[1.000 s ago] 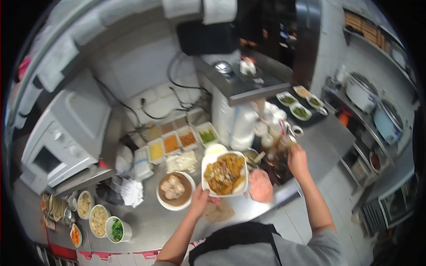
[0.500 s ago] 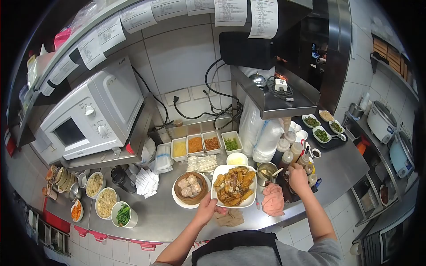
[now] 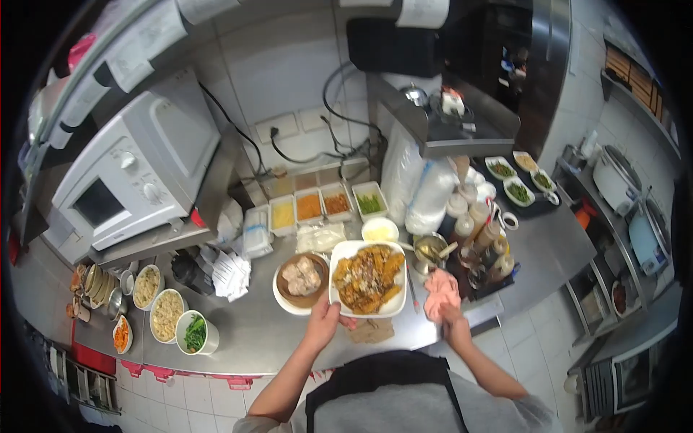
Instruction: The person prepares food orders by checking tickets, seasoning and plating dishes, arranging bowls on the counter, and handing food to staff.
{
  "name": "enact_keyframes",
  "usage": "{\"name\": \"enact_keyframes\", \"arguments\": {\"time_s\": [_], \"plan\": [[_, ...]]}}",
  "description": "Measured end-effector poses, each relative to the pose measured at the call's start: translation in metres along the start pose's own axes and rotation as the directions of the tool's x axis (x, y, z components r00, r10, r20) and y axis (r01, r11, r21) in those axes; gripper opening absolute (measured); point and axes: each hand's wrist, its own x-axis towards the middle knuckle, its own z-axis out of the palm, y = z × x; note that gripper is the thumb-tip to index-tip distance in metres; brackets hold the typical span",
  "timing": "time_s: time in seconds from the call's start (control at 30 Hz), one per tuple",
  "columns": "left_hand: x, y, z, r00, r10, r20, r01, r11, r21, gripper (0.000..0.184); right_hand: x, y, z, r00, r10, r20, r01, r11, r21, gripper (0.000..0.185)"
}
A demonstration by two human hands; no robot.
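The left hand [image 3: 323, 323] closes on the near-left rim of a white plate [image 3: 393, 306] of browned food above the worktop [image 3: 249, 343]; the right hand [image 3: 455, 327] touches a pink cloth [image 3: 440, 289], its grip unclear; left sits a round steamer [image 3: 302, 302], far right bottles [image 3: 488, 234]

Fisheye distortion curves the edges, leaving 4 black corners. Blur softens the hanging receipts [image 3: 421, 12]. Glare whitens part of the steel counter [image 3: 411, 333].

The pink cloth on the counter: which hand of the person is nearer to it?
Right. The right hand is at the near edge of the pink cloth, seemingly touching it; the left hand is farther left, holding the white plate.
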Motion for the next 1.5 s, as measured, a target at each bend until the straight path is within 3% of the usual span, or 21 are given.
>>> {"name": "enact_keyframes", "arguments": {"time_s": [0.07, 0.13, 0.17, 0.2, 0.27, 0.33, 0.4, 0.5, 0.6, 0.63, 0.73, 0.83, 0.93, 0.97, 1.07, 1.2, 1.43, 1.5], "plan": [[-0.003, -0.009, -0.002, 1.0, -0.005, -0.002, 0.005, 1.0, 0.014, 0.04, 0.027, -0.007, -0.025, 0.941, 0.114, 0.318, -0.117, 0.993, -0.009, 0.024], [-0.009, -0.007, 0.002, 0.999, -0.003, -0.037, 0.003, 1.0, 0.021, 0.04, 0.062, -0.038, -0.044, 0.894, 0.248, 0.372, -0.284, 0.958, 0.045, 0.019], [-0.012, -0.006, 0.002, 0.998, 0.004, -0.058, -0.003, 1.0, 0.028, 0.039, 0.085, -0.054, -0.047, 0.978, 0.038, 0.204, -0.055, 0.996, 0.076, 0.017], [-0.012, -0.008, 0.0, 0.999, -0.013, -0.041, 0.014, 1.0, 0.022, 0.04, 0.106, -0.063, -0.047, 0.982, -0.187, 0.029, 0.185, 0.981, 0.063, 0.014], [-0.014, -0.015, -0.006, 0.999, -0.043, -0.014, 0.043, 0.999, 0.014, 0.041, 0.133, -0.063, -0.04, 0.982, -0.055, 0.182, 0.082, 0.986, -0.146, 0.013], [-0.017, -0.021, -0.011, 0.996, -0.084, -0.006, 0.084, 0.996, 0.036, 0.043, 0.159, -0.04, -0.014, 0.977, -0.04, 0.208, 0.124, 0.905, -0.407, 0.009], [-0.019, -0.023, -0.009, 0.997, -0.072, -0.026, 0.073, 0.997, 0.03, 0.043, 0.18, -0.029, 0.0, 0.955, 0.099, 0.28, 0.078, 0.826, -0.559, 0.013], [-0.022, -0.028, -0.011, 0.998, -0.057, -0.022, 0.058, 0.998, 0.031, 0.044, 0.204, -0.017, 0.014, 0.726, 0.513, 0.458, -0.138, 0.76, -0.635, 0.018], [-0.021, -0.028, -0.009, 0.998, -0.039, -0.04, 0.04, 0.999, 0.011, 0.045, 0.223, -0.029, -0.004, 0.527, 0.542, 0.654, -0.093, 0.802, -0.59, 0.024], [-0.022, -0.029, -0.009, 0.998, -0.05, -0.048, 0.051, 0.999, 0.019, 0.045, 0.223, -0.018, -0.002, 0.536, 0.473, 0.699, 0.002, 0.828, -0.561, 0.024], [-0.018, -0.03, -0.011, 0.995, -0.069, -0.072, 0.072, 0.997, 0.037, 0.047, 0.229, -0.029, -0.039, 0.624, 0.399, 0.672, 0.062, 0.832, -0.551, 0.025], [-0.014, -0.032, -0.013, 0.994, -0.076, -0.072, 0.08, 0.996, 0.05, 0.048, 0.233, -0.055, -0.084, 0.795, 0.153, 0.588, 0.074, 0.936, -0.343, 0.027], [-0.006, -0.035, -0.014, 0.996, -0.072, -0.058, 0.075, 0.995, 0.06, 0.049, 0.234, -0.088, -0.109, 0.712, -0.042, 0.701, 0.15, 0.984, -0.094, 0.031], [-0.005, -0.036, -0.012, 0.995, -0.072, -0.065, 0.075, 0.996, 0.054, 0.049, 0.232, -0.08, -0.106, 0.684, -0.078, 0.725, 0.099, 0.995, 0.015, 0.032], [0.0, -0.036, -0.009, 0.997, -0.056, -0.052, 0.06, 0.996, 0.073, 0.049, 0.225, -0.067, -0.093, 0.651, -0.059, 0.757, -0.024, 0.995, 0.098, 0.032], [0.004, -0.038, -0.005, 0.998, -0.059, -0.035, 0.06, 0.998, 0.03, 0.049, 0.218, -0.06, -0.079, 0.64, 0.012, 0.769, -0.094, 0.994, 0.063, 0.031], [0.005, -0.039, -0.005, 0.997, -0.06, -0.049, 0.061, 0.998, 0.02, 0.046, 0.22, -0.061, -0.085, 0.708, -0.067, 0.703, -0.08, 0.982, 0.174, 0.019], [0.005, -0.037, -0.003, 0.997, -0.026, -0.069, 0.028, 0.999, 0.034, 0.043, 0.222, -0.065, -0.084, 0.669, -0.036, 0.742, -0.081, 0.989, 0.121, 0.02]]}}
